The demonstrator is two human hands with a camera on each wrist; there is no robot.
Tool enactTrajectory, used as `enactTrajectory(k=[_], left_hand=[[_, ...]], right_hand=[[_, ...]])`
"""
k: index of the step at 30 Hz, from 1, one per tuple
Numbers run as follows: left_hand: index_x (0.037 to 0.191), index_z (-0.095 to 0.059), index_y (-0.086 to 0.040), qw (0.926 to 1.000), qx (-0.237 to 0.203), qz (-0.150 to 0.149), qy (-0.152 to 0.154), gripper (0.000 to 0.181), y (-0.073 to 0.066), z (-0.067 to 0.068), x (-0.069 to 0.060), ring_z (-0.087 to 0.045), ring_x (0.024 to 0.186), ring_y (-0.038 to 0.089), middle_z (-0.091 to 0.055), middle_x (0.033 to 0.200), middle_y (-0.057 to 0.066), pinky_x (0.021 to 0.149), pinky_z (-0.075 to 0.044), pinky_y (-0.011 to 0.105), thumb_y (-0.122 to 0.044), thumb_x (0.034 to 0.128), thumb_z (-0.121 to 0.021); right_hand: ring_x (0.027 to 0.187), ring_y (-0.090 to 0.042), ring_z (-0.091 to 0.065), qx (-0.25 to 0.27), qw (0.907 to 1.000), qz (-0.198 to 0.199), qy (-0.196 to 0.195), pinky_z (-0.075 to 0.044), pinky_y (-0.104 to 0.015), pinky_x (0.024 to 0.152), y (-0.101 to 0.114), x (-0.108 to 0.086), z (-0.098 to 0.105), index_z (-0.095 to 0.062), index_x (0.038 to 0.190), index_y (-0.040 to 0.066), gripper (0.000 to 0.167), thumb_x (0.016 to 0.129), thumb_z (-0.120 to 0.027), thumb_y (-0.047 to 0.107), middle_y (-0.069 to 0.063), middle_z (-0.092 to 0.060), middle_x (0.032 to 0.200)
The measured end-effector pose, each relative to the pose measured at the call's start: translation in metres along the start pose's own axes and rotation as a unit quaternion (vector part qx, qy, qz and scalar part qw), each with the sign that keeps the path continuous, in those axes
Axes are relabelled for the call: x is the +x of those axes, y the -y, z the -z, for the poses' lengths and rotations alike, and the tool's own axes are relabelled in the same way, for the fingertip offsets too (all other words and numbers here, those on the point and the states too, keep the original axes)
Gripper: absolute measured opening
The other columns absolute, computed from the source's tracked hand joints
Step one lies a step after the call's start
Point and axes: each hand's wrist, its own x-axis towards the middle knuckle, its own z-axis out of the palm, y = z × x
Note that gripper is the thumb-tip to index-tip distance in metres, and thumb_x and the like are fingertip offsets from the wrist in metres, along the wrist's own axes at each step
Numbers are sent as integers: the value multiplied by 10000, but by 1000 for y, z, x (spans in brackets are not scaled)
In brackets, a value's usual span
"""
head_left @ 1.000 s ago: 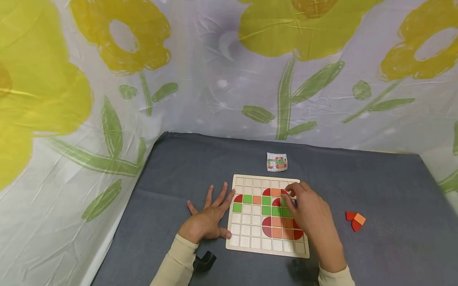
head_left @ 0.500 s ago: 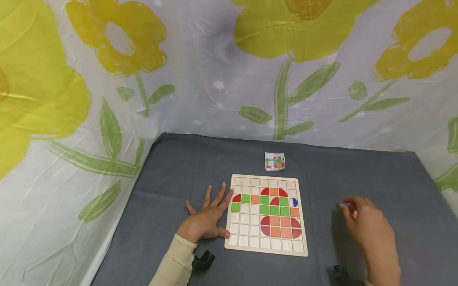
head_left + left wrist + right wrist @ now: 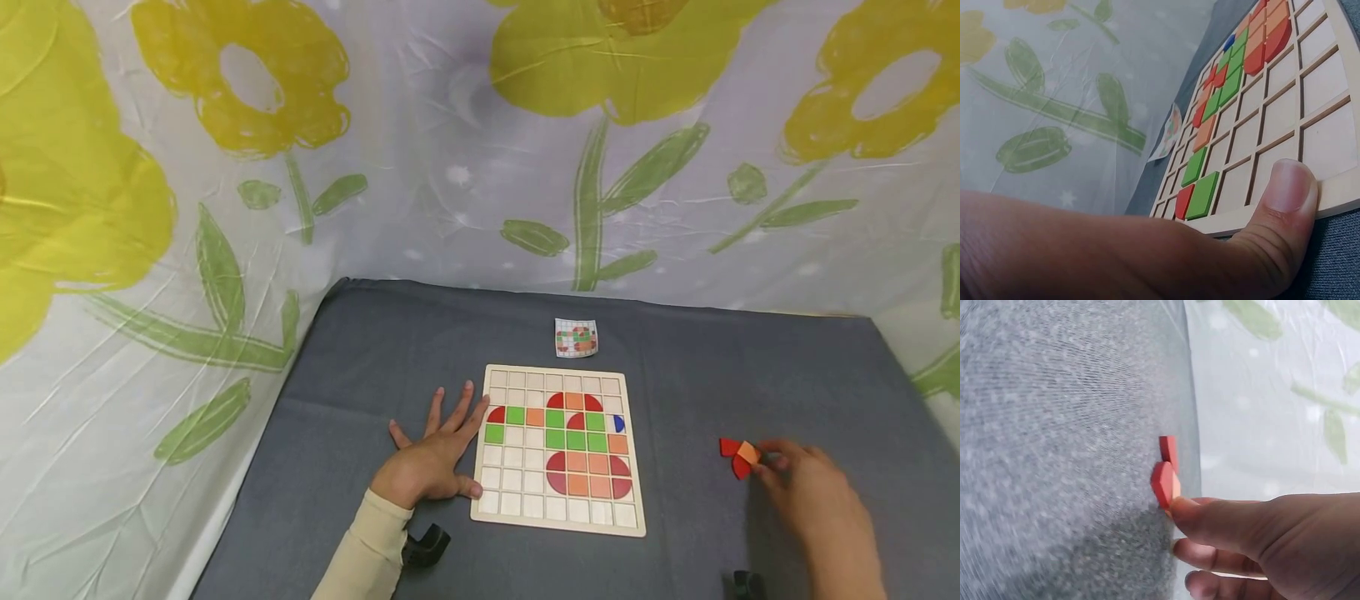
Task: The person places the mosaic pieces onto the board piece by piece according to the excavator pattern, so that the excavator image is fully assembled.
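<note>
My left hand (image 3: 431,465) lies on the dark cloth with fingers spread, at the left edge of a wooden grid board (image 3: 558,524). In the left wrist view its thumb (image 3: 1288,194) presses on the board's rim. Red, green, orange and one blue piece (image 3: 618,423) sit in the board's cells. Off to the right, my right hand (image 3: 817,500) pinches the corner of an orange square tile (image 3: 747,452) between thumb and fingers. Two red pieces lie against that tile: one (image 3: 729,447) at its left, a rounded one (image 3: 741,467) below it.
A small printed card (image 3: 576,339) with a coloured grid pattern lies behind the board. The dark cloth (image 3: 780,367) covers the table back to a flowered curtain (image 3: 450,150). Black wrist gear (image 3: 427,546) shows beside my left wrist.
My right hand has left the board's right side and gone over to the loose pieces, where it now pinches the orange tile. The left hand stays in place.
</note>
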Motion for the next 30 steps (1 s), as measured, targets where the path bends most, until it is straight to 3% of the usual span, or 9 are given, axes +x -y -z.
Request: enactTrajectory(k=[4,10,14,18,24,30], left_hand=[[1720,-95,-342,10000,29,-17,-16,1299,-1,2,-2,179,1621,356,107,1782,-70,1021,122,926,-394,738,-944],[1721,-110,-336,9999,65,-56,-68,1284,-1,2,-2,161,1625,362,86,1786,-62,1025,107,928,-398,745,-942],[1717,-77,-371,9998,-41,-123,-122,1312,1,-1,-1,184,1620,358,119,1780,-83,1012,122,931,-386,740,-952],[1716,-59,-378,9998,-54,-125,-126,1314,2,-1,-2,185,1621,353,131,1778,-89,1013,118,932,-377,749,-950],[1722,-101,-333,10000,77,-47,-12,1285,-2,2,-4,163,1625,355,93,1786,-61,1022,112,929,-394,751,-940],[1723,-106,-329,9998,164,-62,-40,1287,-3,3,-4,147,1628,357,85,1787,-56,1022,76,940,-417,744,-937]], right_hand=[[1106,-585,-569,6,10000,20,28,-471,-722,786,1,3,-2,-692,1300,75,356,992,-732,250,-276,-605,1192],[1036,-538,-595,13,9997,102,-221,-474,-695,781,6,4,-4,-698,1242,27,326,969,-758,194,-249,-615,1101],[1080,-558,-574,-5,9999,41,-147,-471,-705,813,8,6,-5,-667,1254,-32,390,978,-744,233,-294,-588,1174],[1118,-596,-543,-31,9995,-107,283,-473,-713,838,6,11,-3,-647,1276,-53,505,974,-724,345,-344,-548,1243],[1088,-519,-594,90,9962,-313,810,-509,-646,813,3,18,1,-662,1275,-43,584,950,-741,435,-327,-620,1249],[996,-464,-637,216,9988,-73,431,-512,-628,817,17,16,2,-702,1185,-56,494,916,-767,353,-314,-686,1180]])
